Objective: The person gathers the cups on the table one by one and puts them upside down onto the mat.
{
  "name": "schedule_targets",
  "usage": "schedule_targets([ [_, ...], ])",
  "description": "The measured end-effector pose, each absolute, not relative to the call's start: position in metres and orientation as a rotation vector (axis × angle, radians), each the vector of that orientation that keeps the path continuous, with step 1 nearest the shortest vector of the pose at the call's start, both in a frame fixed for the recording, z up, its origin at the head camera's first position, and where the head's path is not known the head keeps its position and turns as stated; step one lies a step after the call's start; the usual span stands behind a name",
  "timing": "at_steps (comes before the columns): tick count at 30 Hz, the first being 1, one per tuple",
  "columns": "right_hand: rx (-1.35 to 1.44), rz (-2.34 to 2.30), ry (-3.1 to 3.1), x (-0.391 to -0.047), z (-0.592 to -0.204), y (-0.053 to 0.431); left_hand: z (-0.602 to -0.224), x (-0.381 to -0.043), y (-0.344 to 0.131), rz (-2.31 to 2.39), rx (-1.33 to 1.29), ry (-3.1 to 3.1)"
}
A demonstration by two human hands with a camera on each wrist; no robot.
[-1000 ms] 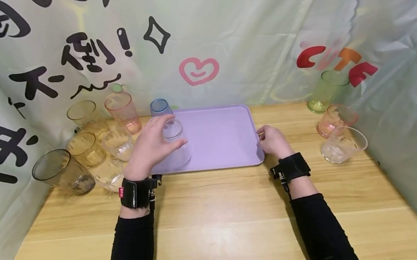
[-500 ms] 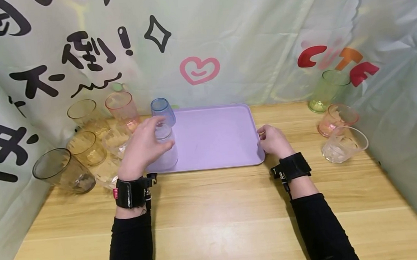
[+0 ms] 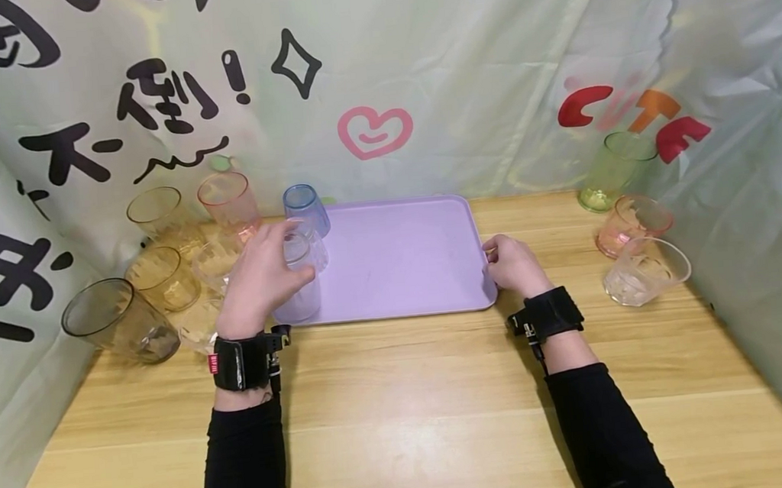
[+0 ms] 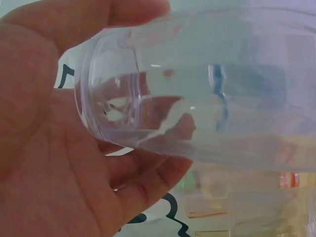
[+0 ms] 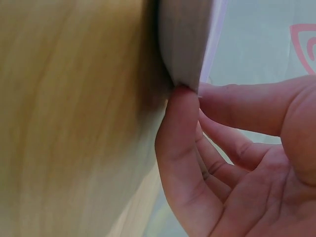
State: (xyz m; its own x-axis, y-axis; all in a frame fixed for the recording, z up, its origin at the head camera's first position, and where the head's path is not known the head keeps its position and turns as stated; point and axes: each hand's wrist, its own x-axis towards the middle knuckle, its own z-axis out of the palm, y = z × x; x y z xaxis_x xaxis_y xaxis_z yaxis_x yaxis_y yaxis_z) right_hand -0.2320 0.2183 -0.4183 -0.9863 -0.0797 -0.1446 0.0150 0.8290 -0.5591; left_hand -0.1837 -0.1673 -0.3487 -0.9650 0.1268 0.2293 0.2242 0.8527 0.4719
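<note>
A clear drinking glass (image 3: 297, 305) stands over the left end of the lilac tray (image 3: 406, 258), narrow end up. My left hand (image 3: 259, 277) grips it from above, thumb and fingers around that narrow end; the left wrist view shows the glass (image 4: 197, 98) between them. Just behind it are another clear glass (image 3: 320, 253), partly covered, and a blue glass (image 3: 307, 208) at the tray's back left corner. At the tray's right edge, my right hand (image 3: 513, 265) pinches the rim; in the right wrist view, thumb and index finger meet at the tray's corner (image 5: 185, 44).
Several glasses crowd the left side, among them a grey one (image 3: 118, 323), an amber one (image 3: 162, 281) and a pink one (image 3: 229, 203). At the right stand green (image 3: 616, 173), pink (image 3: 631, 225) and clear (image 3: 641, 274) glasses. A printed curtain (image 3: 474, 76) closes the back.
My left hand has moved left with the clear glass, from farther over the tray to its left end. The clear glass behind has come into view. My right hand stays at the tray's edge.
</note>
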Motion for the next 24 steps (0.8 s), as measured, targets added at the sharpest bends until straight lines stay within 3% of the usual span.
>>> schedule_targets([
  [24, -0.039, -0.868, 2.859, -0.2337, -0.4204, 0.2181, -0.3481, -0.1822, -0.1603, -0.711, -0.213, -2.915],
])
